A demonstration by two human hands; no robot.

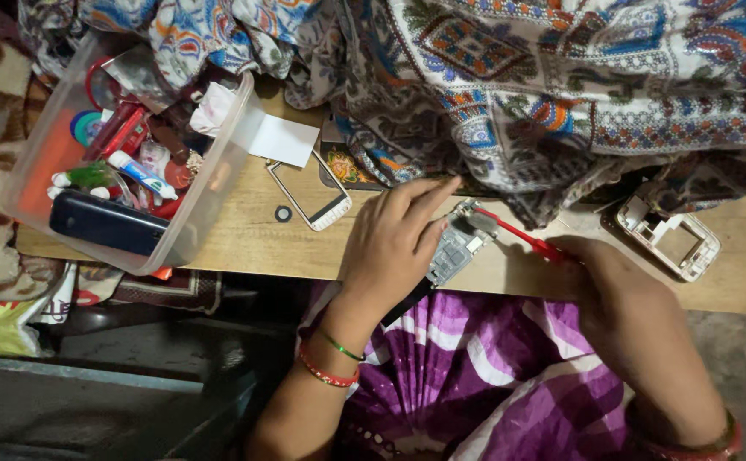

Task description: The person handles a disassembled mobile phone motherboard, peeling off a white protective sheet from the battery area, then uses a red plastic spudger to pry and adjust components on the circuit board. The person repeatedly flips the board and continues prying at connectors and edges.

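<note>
1. A small grey circuit board with metal shielding [456, 248] is seen at the near edge of the pale wooden surface [245, 248], roughly at its middle.
2. The left hand [390, 243] is laid over the board's left side; its fingers [428, 195] are extended and pressed on the board, which is thereby held down.
3. The right hand [616, 286] is placed just right of the board. Its fingers are closed around the handle of a thin red-handled tool [522, 236], whose tip is set against the board's upper end.
4. A white phone front frame with an empty screen opening [311, 195] is noted lying flat left of the left hand, with a small black ring [283, 213] just beside it.
5. A white phone housing shell [670, 239] is noted near the surface's right end, well apart from the board.
6. A clear plastic rectangular tub [210, 183] is recorded at the left end, filled with mixed small items, a dark phone among them.
7. Patterned multicoloured cloth [561, 85] is draped over the far side of the surface.
</note>
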